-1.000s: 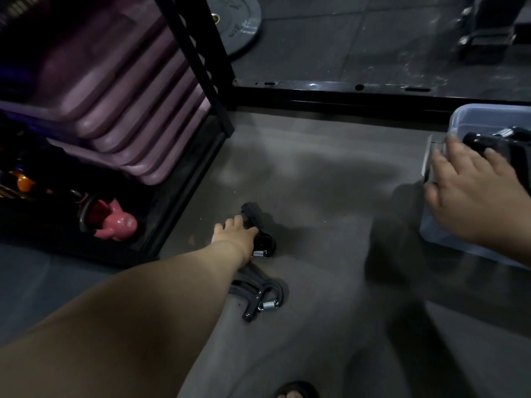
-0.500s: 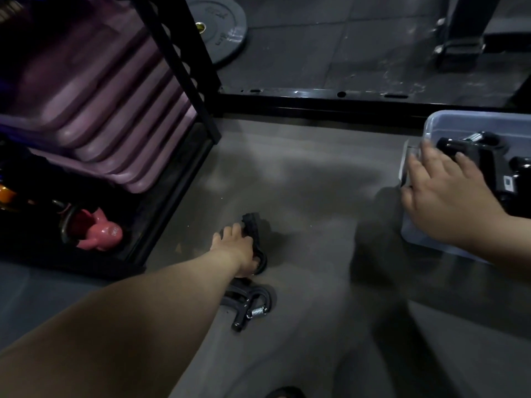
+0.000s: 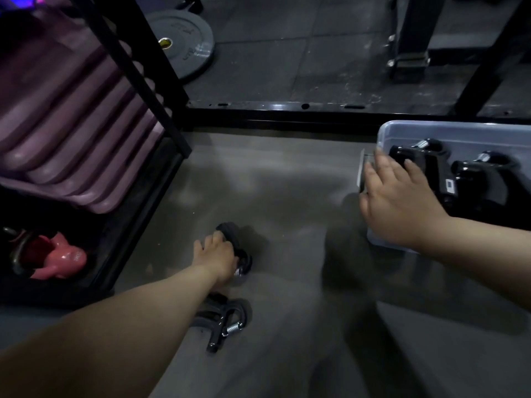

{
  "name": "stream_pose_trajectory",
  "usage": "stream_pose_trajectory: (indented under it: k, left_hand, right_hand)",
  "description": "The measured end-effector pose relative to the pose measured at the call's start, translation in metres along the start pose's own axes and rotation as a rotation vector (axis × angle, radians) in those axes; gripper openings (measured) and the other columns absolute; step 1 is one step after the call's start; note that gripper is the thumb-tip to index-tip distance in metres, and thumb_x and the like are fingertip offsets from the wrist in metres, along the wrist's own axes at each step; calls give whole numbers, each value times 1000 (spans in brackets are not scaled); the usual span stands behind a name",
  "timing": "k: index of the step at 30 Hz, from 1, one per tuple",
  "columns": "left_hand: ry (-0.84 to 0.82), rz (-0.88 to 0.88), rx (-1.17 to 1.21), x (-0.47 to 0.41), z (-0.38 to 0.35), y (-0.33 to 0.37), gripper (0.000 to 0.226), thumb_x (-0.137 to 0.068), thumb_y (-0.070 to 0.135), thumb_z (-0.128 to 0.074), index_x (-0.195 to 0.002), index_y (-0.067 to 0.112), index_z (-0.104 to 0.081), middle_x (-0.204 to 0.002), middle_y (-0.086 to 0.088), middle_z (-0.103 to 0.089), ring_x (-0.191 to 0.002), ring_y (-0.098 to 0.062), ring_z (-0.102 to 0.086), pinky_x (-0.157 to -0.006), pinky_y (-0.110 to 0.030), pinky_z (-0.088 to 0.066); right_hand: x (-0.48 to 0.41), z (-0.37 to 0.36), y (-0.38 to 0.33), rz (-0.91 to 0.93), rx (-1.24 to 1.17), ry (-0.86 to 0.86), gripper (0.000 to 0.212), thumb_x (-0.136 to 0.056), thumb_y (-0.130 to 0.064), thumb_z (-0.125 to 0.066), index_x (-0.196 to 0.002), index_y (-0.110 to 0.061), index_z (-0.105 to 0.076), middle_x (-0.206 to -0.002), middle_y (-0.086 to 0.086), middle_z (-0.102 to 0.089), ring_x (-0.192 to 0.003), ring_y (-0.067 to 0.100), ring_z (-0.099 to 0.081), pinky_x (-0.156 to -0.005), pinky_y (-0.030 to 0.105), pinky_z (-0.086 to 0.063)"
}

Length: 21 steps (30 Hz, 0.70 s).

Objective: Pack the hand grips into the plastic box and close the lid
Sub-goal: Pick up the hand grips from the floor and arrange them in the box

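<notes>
Our left hand (image 3: 217,255) is closed around a hand grip (image 3: 234,244) on the floor (image 3: 287,196); our right hand (image 3: 398,198) lies flat and open on the plastic box (image 3: 431,132)

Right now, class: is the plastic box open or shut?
Open. The plastic box has no lid on; two hand grips lie visible inside.

You are looking at a matt grey floor (image 3: 287,196), smooth and faintly mottled; the plastic box (image 3: 448,133) is showing translucent, frosted walls; the hand grips (image 3: 471,173) inside it are gleaming as glossy black plastic; the grip (image 3: 221,320) lying on the floor is showing a bright metal spring; the pink kettlebell (image 3: 63,258) is shining glossy.
</notes>
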<state>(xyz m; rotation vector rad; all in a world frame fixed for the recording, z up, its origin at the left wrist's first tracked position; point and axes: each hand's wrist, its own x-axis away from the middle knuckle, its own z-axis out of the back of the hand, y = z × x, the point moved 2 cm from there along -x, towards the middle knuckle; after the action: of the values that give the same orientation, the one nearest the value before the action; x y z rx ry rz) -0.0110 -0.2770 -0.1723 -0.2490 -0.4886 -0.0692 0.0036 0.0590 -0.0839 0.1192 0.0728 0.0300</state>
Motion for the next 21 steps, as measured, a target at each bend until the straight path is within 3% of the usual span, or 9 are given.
stream_pose_trajectory:
  k: [4, 6, 8, 9, 11, 14, 17, 19, 21]
  left_hand:
    - [72, 156, 401, -12, 26, 26, 42, -91, 46, -48, -112, 13, -64, -130, -13, -38, -124, -35, -38, -108, -42, -32]
    - [138, 189, 662, -17, 44, 41, 37, -87, 48, -53, -92, 15, -69, -125, -16, -44, -118, -38, -47, -104, -38, -42]
    - [158, 103, 1035, -20, 64, 59, 32, -86, 42, -60, -68, 16, -65, -102, -15, -60, -96, -29, -60, -79, -24, -53]
    - [110, 28, 1236, -17, 77, 70, 27, -88, 33, -64, -67, 16, -65, -89, -9, -63, -85, -22, -59, -68, -18, -49]
    - [-37, -69, 1580, -7, 104, 90, 10, -82, 23, -71, -77, 14, -71, -83, -1, -64, -80, -12, -52, -71, -20, -40]
    - [-299, -124, 2032, 1, 134, 110, 11, -80, 23, -62, -79, 13, -67, -78, -2, -61, -75, -17, -53, -79, -28, -38]
    - [-547, -153, 2251, 5, 154, 122, 17, -81, 26, -58, -84, 12, -66, -81, -1, -64, -108, -30, -59, -98, -39, -37]
    - [-716, -236, 2291, 10, 164, 129, 37, -86, 31, -52, -112, 9, -66, -77, 0, -64, -120, -33, -58, -108, -53, -34]
    - [-817, -285, 2325, 12, 171, 134, 62, -88, 33, -48, -146, 9, -43, -74, 0, -65, -123, -33, -57, -108, -62, -32]
  right_hand:
    - [0, 1, -1, -2, -25, -10, 69, -85, -37, -28, -137, 4, -47, -149, 28, -34, -133, 37, -42, -110, 55, -29]
    - [0, 1, -2, -6, -30, -16, 68, -85, -36, -28, -137, 4, -48, -149, 27, -35, -133, 37, -43, -109, 55, -30]
    - [0, 0, -1, -9, -34, -22, 68, -85, -36, -29, -137, 4, -48, -149, 27, -35, -133, 37, -43, -110, 55, -30]
    - [0, 0, -1, -9, -36, -26, 67, -86, -36, -30, -137, 4, -48, -149, 27, -35, -133, 37, -43, -110, 55, -29]
    - [1, -1, -1, -10, -42, -32, 66, -86, -35, -31, -137, 3, -48, -149, 26, -35, -133, 37, -44, -110, 55, -29]
    - [1, -1, 0, -4, -49, -39, 66, -87, -36, -30, -138, 3, -48, -150, 26, -34, -134, 37, -42, -111, 55, -29]
    - [1, 0, 1, 12, -43, -41, 67, -88, -37, -27, -138, 3, -47, -150, 26, -34, -136, 37, -40, -113, 58, -24]
    - [0, -1, 3, 23, -25, -38, 68, -87, -38, -28, -139, 3, -47, -150, 26, -34, -138, 36, -37, -114, 60, -16]
    - [-1, -3, 4, 19, -20, -44, 71, -88, -41, -26, -140, 3, -44, -151, 24, -33, -141, 34, -32, -115, 61, -7]
